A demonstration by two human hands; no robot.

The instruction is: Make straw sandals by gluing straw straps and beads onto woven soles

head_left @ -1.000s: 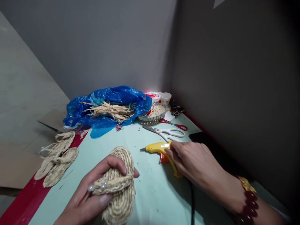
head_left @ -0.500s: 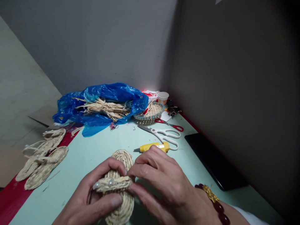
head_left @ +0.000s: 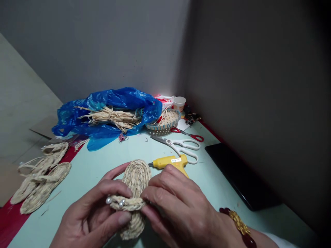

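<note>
A small woven straw sandal (head_left: 136, 177) with a braided strap and two pearl beads lies between both hands near the table's front edge. My left hand (head_left: 93, 213) cups it from the left, thumb and fingers closed on the strap by the beads. My right hand (head_left: 178, 210) pinches the strap's right end against the sole; a red and gold bead bracelet (head_left: 239, 225) is on its wrist. A yellow glue gun (head_left: 169, 162) lies on the table just behind my right hand, untouched.
Two finished straw sandals (head_left: 38, 177) lie at the left on the red table edge. At the back are a blue plastic bag (head_left: 108, 108) with raffia, a small woven basket (head_left: 165, 121), white scissors (head_left: 181, 148), red scissors (head_left: 187, 134), a cup (head_left: 179, 102). A black phone (head_left: 240, 175) lies right.
My right hand let go of the glue gun, came across to the sandal and now pinches the strap. The left hand kept holding the sandal.
</note>
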